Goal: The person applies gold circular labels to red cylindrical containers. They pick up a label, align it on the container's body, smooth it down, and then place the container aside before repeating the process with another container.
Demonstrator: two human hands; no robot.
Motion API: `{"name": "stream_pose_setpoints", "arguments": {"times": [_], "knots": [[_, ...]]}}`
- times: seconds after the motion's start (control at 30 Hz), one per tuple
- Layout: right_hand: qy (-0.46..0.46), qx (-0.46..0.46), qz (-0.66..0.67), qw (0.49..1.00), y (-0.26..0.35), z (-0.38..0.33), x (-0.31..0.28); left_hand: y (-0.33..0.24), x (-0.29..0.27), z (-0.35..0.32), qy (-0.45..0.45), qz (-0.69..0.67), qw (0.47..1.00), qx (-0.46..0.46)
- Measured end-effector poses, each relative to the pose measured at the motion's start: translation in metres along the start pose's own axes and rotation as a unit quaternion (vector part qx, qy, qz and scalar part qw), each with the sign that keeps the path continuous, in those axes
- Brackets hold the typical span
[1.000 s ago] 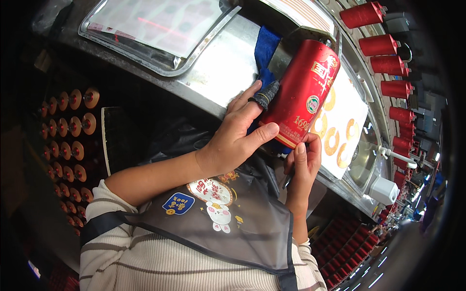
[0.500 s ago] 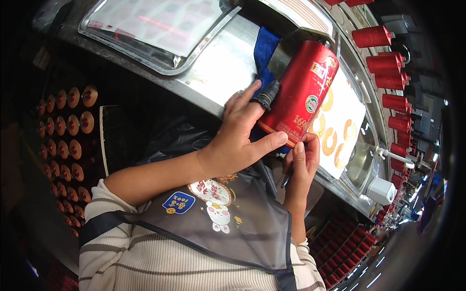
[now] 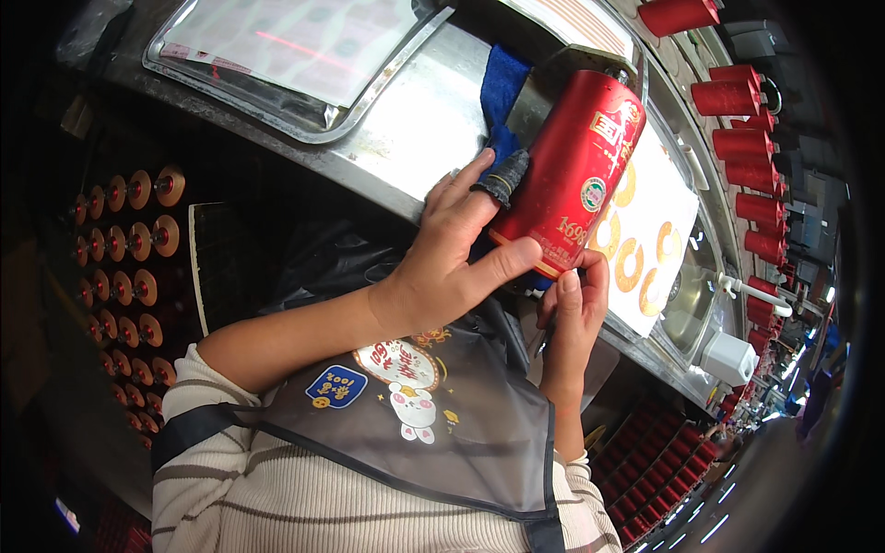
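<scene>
Left hand (image 3: 447, 263) reaches across, fingers spread, thumb on the red bottle (image 3: 572, 166), which slants over the metal surface (image 3: 392, 120). Right hand (image 3: 579, 300) points up, thumb and forefinger together at the bottle's lower edge.

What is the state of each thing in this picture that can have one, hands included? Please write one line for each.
Red container: slanted in the picture, printed side showing
Left hand: spread, touching the container
Right hand: curled, thumb and forefinger at the container's lower rim
Finger cover: worn on a left finger
Blue cloth: crumpled
Apron: worn
Metal tray: holding a pale sheet
Ring-patterned sheet: spread out
</scene>
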State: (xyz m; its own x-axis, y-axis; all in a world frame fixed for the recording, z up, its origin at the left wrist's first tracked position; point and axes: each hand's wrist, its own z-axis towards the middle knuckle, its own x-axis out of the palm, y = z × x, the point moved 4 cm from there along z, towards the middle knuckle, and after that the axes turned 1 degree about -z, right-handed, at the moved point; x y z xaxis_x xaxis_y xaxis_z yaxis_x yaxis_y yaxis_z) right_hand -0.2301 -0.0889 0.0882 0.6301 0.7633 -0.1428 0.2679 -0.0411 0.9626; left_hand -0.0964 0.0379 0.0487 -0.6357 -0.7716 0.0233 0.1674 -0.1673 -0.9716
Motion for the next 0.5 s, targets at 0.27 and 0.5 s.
{"name": "stream_pose_setpoints", "arguments": {"times": [0.27, 0.5], "knots": [[-0.002, -0.010, 0.011, 1.000, -0.0007, 0.0014, 0.0031, -0.0080, 0.0011, 0.0005, -0.008, 0.081, 0.996, 0.025], [0.008, -0.002, 0.018, 1.000, -0.0005, 0.0009, 0.0017, -0.0016, -0.0027, -0.0002, 0.005, -0.011, 1.000, -0.011]]}}
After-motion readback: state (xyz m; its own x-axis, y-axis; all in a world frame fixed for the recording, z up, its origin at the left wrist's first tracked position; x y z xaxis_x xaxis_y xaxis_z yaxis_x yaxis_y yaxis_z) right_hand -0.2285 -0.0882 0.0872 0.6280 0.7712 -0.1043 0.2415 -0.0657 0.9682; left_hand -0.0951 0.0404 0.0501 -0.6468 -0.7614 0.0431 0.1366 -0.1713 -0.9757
